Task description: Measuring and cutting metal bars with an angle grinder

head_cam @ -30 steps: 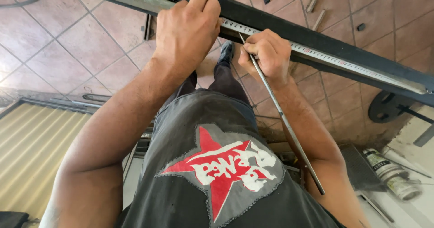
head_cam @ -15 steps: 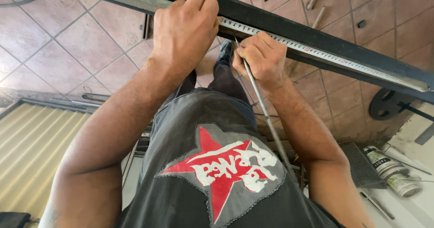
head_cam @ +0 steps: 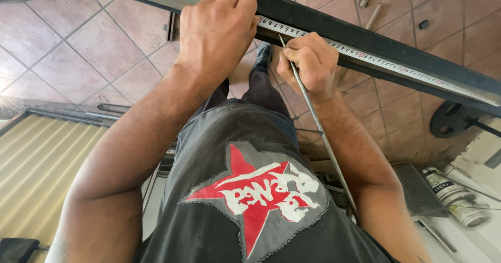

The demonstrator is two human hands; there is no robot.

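Head view: the left hand (head_cam: 216,31) clamps down over the dark steel bar (head_cam: 396,51), pinning the tape measure (head_cam: 365,58) on it; just beside, the right hand (head_cam: 308,64) grips a thin metal rod (head_cam: 323,135), tip touching the tape

Two hands (head_cam: 216,31), one rod (head_cam: 318,127), two cans (head_cam: 451,195).

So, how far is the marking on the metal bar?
Done: the white measuring tape lies along the long dark metal bar, pinned by the left hand. In hand: the right hand puts the thin metal rod tip to the tape. No scribed mark is visible yet.
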